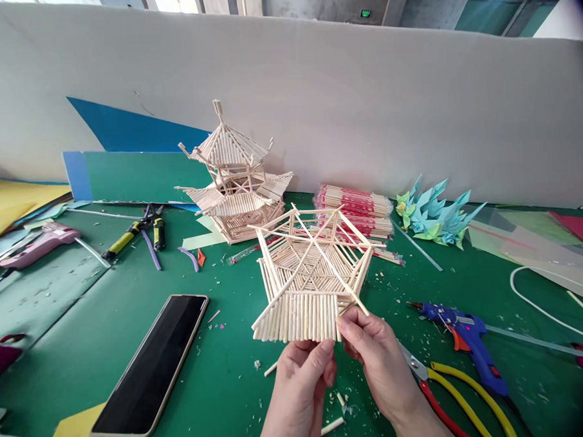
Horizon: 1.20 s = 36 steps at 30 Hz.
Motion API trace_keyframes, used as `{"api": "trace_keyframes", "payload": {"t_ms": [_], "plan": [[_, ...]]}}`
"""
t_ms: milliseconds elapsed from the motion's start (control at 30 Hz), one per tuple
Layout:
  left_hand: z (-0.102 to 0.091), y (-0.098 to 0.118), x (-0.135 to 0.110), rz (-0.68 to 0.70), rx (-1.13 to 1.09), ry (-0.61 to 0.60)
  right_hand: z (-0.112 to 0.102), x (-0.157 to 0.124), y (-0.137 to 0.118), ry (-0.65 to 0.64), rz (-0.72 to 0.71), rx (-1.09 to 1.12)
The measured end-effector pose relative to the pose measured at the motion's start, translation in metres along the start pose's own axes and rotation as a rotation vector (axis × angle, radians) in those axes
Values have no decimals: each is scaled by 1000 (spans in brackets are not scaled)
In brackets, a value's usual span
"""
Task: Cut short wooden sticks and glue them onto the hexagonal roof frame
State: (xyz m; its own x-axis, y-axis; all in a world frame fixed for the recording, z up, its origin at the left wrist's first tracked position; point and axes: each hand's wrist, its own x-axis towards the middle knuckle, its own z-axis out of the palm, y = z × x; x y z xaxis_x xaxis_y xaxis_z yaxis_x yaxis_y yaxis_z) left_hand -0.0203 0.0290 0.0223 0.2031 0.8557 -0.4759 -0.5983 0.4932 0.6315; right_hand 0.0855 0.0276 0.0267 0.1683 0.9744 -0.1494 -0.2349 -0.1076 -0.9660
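A green tabletop (231, 376) is scattered with wood debris. A many-sided stick frame (296, 318), partly covered by a slatted front panel, is held at the centre, above the near part of the tabletop; whether its base is supported by the table cannot be determined. A tiered stick pagoda (247, 202) is positioned upright behind it, to the left. A phone (150, 366) is laid face up at left. The panel's lower edge is pinched between thumb and fingers of the left hand (301, 382); its right end is gripped by the closed fingers of the right hand (375, 360). A blue glue gun (463, 336) is placed at right, beside yellow-and-red-handled pliers (453, 392). Short stick offcuts (332, 427) are found near the hands.
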Motion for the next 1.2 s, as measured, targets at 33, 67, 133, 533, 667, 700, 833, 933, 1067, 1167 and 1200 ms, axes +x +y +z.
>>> {"api": "trace_keyframes", "payload": {"t_ms": [33, 67, 133, 533, 667, 700, 833, 933, 1067, 1167, 1200], "plan": [[0, 0, 0, -2, -2, 4, 0, 0, 0, -1, 0, 3], [0, 0, 0, -5, -3, 8, 0, 0, 0, -1, 0, 7], [1, -1, 0, -7, 1, 6, 0, 0, 0, -9, 4, 14], [10, 3, -2, -53, 19, -27, -2, 1, 4, -29, 5, 32], [10, 2, -1, -48, 27, -46, -3, -1, 6, -39, 14, 35], [9, 2, -1, -45, 30, -53, -3, -1, 6, -39, 14, 36], [7, -2, -3, -42, 36, -81, -2, -1, 5, -30, 8, 40], [5, -6, -2, -47, 25, -91, -3, -6, 6, -27, 3, 51], [-1, -13, -2, -81, 62, -179, -10, -20, 16, -20, 19, 99], [-7, -20, -4, -151, 111, -250, -16, -32, 21, 13, 63, 158], [-9, -22, -6, -170, 127, -265, -17, -35, 21, 14, 76, 173]]}}
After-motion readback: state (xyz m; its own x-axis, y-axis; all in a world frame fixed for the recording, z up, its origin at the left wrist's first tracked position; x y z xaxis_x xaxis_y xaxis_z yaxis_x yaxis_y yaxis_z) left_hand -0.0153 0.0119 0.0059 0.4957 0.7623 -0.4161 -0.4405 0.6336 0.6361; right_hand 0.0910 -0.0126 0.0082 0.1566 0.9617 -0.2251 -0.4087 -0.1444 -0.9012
